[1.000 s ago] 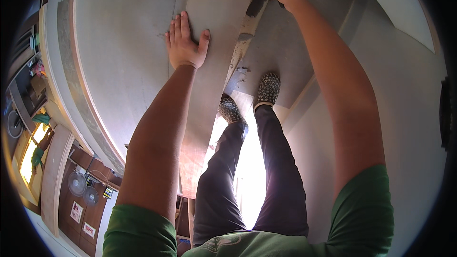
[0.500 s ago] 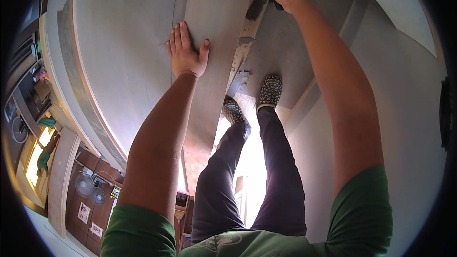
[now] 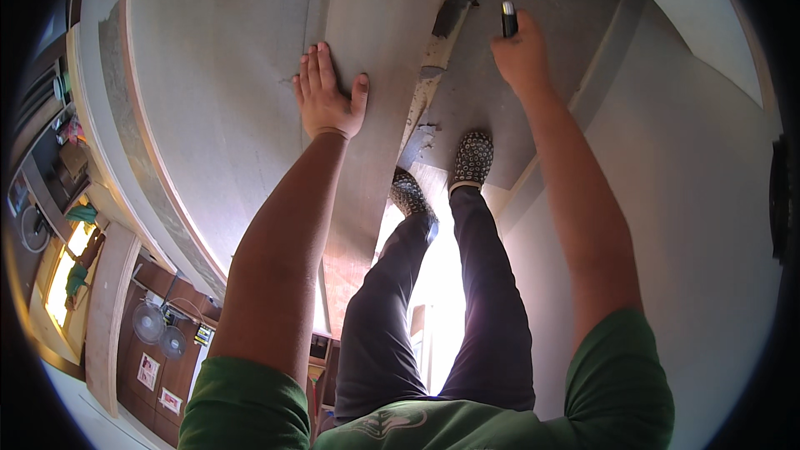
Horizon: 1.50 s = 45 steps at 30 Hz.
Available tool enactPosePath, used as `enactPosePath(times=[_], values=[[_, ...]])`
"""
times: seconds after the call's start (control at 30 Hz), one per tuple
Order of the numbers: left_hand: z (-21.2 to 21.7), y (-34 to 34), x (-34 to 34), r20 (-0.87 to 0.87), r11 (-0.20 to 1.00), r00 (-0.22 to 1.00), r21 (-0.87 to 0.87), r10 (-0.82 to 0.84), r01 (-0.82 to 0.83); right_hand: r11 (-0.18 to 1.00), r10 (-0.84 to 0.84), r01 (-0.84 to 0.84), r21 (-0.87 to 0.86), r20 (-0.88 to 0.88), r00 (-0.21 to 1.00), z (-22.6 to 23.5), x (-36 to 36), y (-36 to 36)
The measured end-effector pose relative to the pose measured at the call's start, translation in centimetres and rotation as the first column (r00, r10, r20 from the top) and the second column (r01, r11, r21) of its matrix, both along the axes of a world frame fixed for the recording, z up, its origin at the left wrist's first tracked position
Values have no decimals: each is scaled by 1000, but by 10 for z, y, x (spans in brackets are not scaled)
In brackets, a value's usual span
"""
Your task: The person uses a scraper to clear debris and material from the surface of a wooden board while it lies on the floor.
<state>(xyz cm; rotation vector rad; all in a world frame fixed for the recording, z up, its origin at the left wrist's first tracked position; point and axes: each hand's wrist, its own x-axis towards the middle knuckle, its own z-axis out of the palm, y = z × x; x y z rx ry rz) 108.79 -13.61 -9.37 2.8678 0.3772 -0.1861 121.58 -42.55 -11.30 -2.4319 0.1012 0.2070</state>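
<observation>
My left hand (image 3: pixel 329 104) lies flat on a pale wooden strip (image 3: pixel 387 17) and the wide pale panel (image 3: pixel 225 58) beside it, fingers stretched out, thumb apart. My right hand (image 3: pixel 523 54) is closed round the black handle of a narrow-bladed tool (image 3: pixel 509 21). A bright metal collar and a thin blade point away from me, and the blade's far end passes out of the picture. Its exact kind I cannot tell. The tool is held above a dark grey board (image 3: pixel 542 75), to the right of the strip and apart from it.
Between strip and dark board runs a rough, stained gap (image 3: pixel 429 75) with dark patches. My feet, in patterned shoes (image 3: pixel 473 158), stand at the board's near end. A white wall (image 3: pixel 708 200) rises at right. Fans (image 3: pixel 150 322) and a person in green (image 3: pixel 79 275) show at far left.
My right hand has drawn back toward me and turned, so the tool's blade now points away. The left hand has stayed nearly in place on the wood.
</observation>
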Motion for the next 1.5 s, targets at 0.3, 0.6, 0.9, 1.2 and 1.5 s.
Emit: enactPosePath(times=[0.3, 0.6, 0.9, 1.2, 1.5], values=[[0, 3, -2, 7, 1000, 1000, -1, -5, 5, 376, -93, 794, 477, -834, 544, 90, -41, 72], [3, 4, -1, -33, 998, 999, -54, 15, -16, 528, -33, 744, 410, -865, 501, 132, -28, 93], [6, 4, 1, -36, 999, 999, -42, 2, -4, 507, -68, 765, 396, -867, 493, 150, -85, 100], [3, 5, 0, -14, 1000, 1000, -25, -16, 16, 624, -121, 694, 359, -833, 540, 151, -42, 109], [2, 6, -1, -26, 999, 1000, -40, -11, 10, 760, -160, 612, 220, -849, 504, 150, -31, 122]])
